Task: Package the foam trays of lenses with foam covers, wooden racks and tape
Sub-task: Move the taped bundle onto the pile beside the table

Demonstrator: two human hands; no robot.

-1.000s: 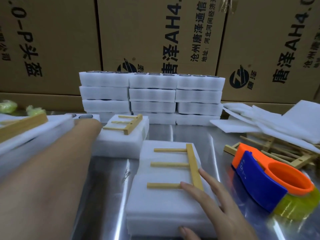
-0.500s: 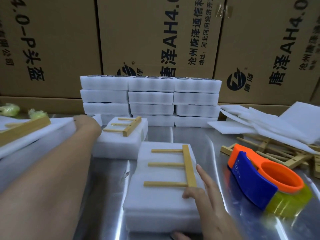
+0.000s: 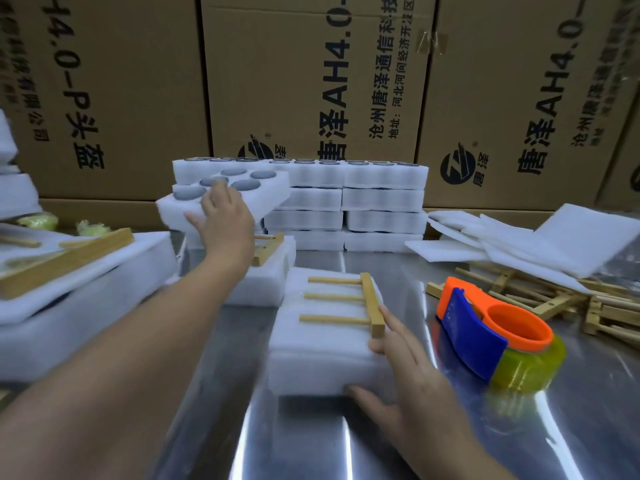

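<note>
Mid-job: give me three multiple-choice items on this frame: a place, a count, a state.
1. Where is the orange-and-blue plastic tape dispenser? A on a shelf; B on the metal table, right of the near white foam package; C on the floor.
2. How many thin rungs has the wooden rack on that package? A two; B five; C three.
3. The white foam tray of dark round lenses gripped by the left hand is: A uncovered, held up; B taped shut; C wrapped.
Answers: B, it lies beside the package; C, three rungs show; A, nothing covers it.
</note>
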